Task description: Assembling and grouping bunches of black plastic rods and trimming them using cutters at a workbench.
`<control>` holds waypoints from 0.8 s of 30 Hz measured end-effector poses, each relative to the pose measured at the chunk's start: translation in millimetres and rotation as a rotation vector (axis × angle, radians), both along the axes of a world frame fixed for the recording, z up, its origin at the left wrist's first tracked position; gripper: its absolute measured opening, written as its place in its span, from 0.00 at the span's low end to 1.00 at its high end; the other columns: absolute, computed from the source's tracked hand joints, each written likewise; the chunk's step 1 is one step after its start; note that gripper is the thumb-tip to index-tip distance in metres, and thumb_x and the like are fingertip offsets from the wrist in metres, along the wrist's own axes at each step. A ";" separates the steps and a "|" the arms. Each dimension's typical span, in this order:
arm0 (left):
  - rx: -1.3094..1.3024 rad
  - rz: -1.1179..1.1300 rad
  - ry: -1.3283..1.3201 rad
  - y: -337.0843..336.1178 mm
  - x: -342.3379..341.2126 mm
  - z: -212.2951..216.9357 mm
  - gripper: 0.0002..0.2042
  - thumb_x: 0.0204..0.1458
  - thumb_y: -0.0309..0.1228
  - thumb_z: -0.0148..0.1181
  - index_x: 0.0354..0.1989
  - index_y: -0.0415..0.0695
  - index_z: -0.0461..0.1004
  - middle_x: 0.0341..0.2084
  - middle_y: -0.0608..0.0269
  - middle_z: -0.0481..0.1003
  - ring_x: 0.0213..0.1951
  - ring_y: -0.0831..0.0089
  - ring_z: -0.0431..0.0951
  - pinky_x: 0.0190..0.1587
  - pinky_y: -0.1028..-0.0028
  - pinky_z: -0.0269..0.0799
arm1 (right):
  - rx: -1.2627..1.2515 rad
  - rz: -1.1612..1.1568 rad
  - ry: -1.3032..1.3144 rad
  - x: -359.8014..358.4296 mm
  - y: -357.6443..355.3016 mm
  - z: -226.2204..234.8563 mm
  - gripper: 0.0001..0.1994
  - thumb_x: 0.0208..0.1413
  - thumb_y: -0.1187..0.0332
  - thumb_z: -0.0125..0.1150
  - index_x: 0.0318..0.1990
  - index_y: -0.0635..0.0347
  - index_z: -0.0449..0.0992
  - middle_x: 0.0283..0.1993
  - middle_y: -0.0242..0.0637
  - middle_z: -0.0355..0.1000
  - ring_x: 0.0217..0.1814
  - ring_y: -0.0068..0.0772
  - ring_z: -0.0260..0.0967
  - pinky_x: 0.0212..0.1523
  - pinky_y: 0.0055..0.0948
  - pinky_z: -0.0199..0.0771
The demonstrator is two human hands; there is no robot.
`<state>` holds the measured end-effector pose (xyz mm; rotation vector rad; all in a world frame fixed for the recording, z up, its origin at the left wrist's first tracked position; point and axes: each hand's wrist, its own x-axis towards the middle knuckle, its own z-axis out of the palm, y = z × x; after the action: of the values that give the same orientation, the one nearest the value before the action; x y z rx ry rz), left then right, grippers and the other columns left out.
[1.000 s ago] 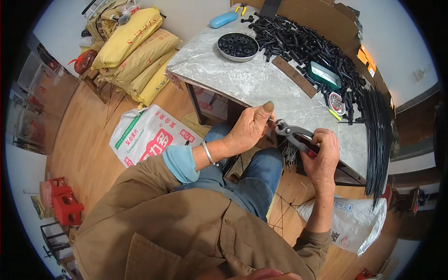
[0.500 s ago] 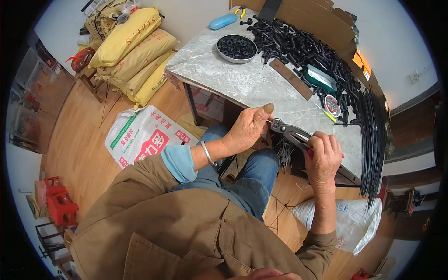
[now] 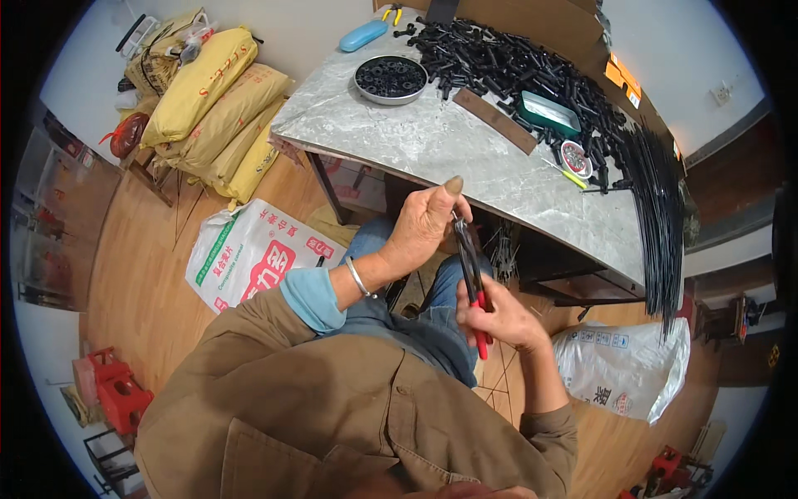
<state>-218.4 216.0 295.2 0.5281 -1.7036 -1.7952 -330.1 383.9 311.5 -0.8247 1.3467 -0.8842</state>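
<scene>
My right hand (image 3: 509,318) is wrapped round the red handles of a pair of pliers (image 3: 466,254). The pliers stand nearly upright in view, their dark jaws pointing up toward my left hand. Fingers closed in a pinch with the thumb raised, my left hand (image 3: 420,226) is right at the jaw tips. A thin shiny bit shows there, too small to name. Both hands are above my lap, just off the near edge of the grey marbled table (image 3: 399,137).
Black plastic parts (image 3: 499,62) lie heaped on the table, near a round tin (image 3: 391,97) of black rings, a brown strip (image 3: 496,121), a green tray (image 3: 549,113) and a small bowl (image 3: 575,158). Long black rods (image 3: 657,224) overhang the right edge. Sacks (image 3: 199,87) are stacked at left.
My right hand has moved left and turned the pliers from slanting rightward to nearly upright. My left hand keeps its pinch by the jaws. The whole view has shifted slightly.
</scene>
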 end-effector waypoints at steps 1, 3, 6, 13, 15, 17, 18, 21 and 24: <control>0.095 -0.029 -0.009 0.2 0.1 2.9 0.35 0.57 0.63 0.37 0.27 0.39 0.74 0.12 0.75 0.61 0.16 0.87 0.58 0.18 0.83 0.51 | 0.002 -0.004 0.000 -3.0 -2.1 -0.8 0.11 0.51 0.74 0.55 0.41 0.59 0.64 0.24 0.33 0.66 0.15 0.25 0.63 0.15 0.25 0.66; 0.153 -0.040 0.009 -4.2 2.7 3.1 0.36 0.56 0.64 0.36 0.29 0.39 0.75 0.12 0.75 0.59 0.15 0.88 0.56 0.18 0.84 0.49 | -0.429 -0.058 0.824 -10.3 -3.1 -9.5 0.12 0.53 0.75 0.50 0.45 0.62 0.65 0.27 0.33 0.67 0.21 0.24 0.68 0.20 0.21 0.68; 0.256 -0.036 0.040 -8.5 8.2 11.8 0.36 0.55 0.65 0.38 0.26 0.40 0.76 0.10 0.76 0.59 0.15 0.89 0.55 0.17 0.84 0.45 | -0.356 -0.165 0.552 -10.2 1.1 -3.2 0.11 0.58 0.70 0.51 0.46 0.63 0.66 0.23 0.33 0.66 0.20 0.23 0.66 0.22 0.22 0.68; 0.058 0.140 0.056 -2.2 14.7 -0.3 0.34 0.57 0.62 0.40 0.23 0.39 0.75 0.11 0.75 0.59 0.17 0.88 0.57 0.20 0.83 0.50 | 0.063 0.109 -0.226 -11.8 -0.9 8.1 0.17 0.46 0.66 0.68 0.38 0.60 0.66 0.21 0.33 0.65 0.14 0.25 0.63 0.13 0.24 0.64; 0.031 0.154 0.067 -0.3 12.5 -1.7 0.33 0.57 0.60 0.42 0.21 0.39 0.74 0.11 0.75 0.59 0.17 0.88 0.58 0.21 0.83 0.51 | -0.137 0.248 0.457 -19.9 -4.2 11.7 0.15 0.49 0.68 0.65 0.40 0.62 0.66 0.25 0.34 0.68 0.19 0.24 0.67 0.17 0.24 0.67; 0.079 0.171 0.066 -2.8 11.1 0.7 0.33 0.58 0.60 0.42 0.20 0.38 0.73 0.11 0.75 0.59 0.17 0.88 0.57 0.20 0.82 0.51 | -0.377 0.123 0.683 -21.7 -8.4 6.4 0.13 0.52 0.67 0.61 0.40 0.63 0.66 0.26 0.34 0.69 0.21 0.24 0.68 0.18 0.25 0.68; 0.103 0.159 0.074 -4.5 12.2 0.7 0.33 0.58 0.60 0.41 0.20 0.38 0.73 0.11 0.75 0.59 0.17 0.88 0.57 0.20 0.83 0.51 | -0.620 -0.017 0.902 -22.3 -10.6 4.6 0.12 0.56 0.66 0.58 0.41 0.64 0.66 0.27 0.35 0.71 0.23 0.23 0.70 0.20 0.25 0.70; 0.113 0.141 0.091 -7.7 15.3 -4.9 0.33 0.58 0.59 0.41 0.20 0.38 0.72 0.11 0.75 0.59 0.16 0.88 0.57 0.19 0.83 0.50 | -0.098 -0.052 0.211 -16.5 -1.2 23.1 0.12 0.61 0.63 0.52 0.41 0.64 0.67 0.27 0.39 0.72 0.21 0.27 0.69 0.21 0.27 0.71; 0.102 0.093 0.102 -5.3 16.5 -6.4 0.33 0.59 0.59 0.41 0.20 0.38 0.72 0.11 0.75 0.59 0.16 0.88 0.57 0.19 0.84 0.50 | -0.025 0.032 -0.337 -17.2 6.4 -7.6 0.14 0.59 0.59 0.55 0.38 0.63 0.66 0.25 0.40 0.71 0.16 0.28 0.68 0.18 0.24 0.69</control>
<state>-201.9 210.7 288.8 0.5406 -1.5010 -1.8173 -347.3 390.3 304.0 -0.6792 1.0272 -0.9683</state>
